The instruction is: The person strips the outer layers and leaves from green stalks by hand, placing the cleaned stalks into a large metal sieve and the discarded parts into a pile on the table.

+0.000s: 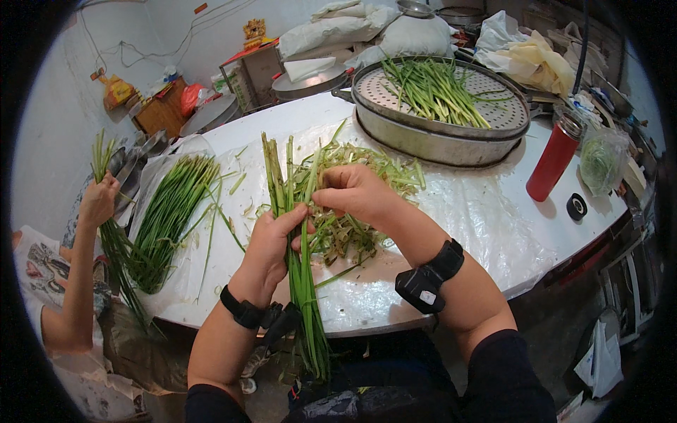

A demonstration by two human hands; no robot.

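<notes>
My left hand (275, 240) grips a bunch of garlic chives (307, 296), pale stalk ends up and green leaves hanging past the table's front edge. At the bunch's right side, the thumb and bent fingers of my right hand (354, 190) pinch at one stalk (316, 164); its exact hold is partly hidden by the fingers. Behind and below my right hand spreads a heap of peeled, yellowish leaf scraps (344, 240). Both my wrists wear black strapped devices.
A co-worker's hand (100, 198) holds another chive bunch at left, beside piled chives (172, 217). Plastic sheeting (476, 232) covers part of the white table. Farther back stands a round perforated steamer (439, 140) bearing chives. A red flask (552, 161) and black cap (576, 207) stand right.
</notes>
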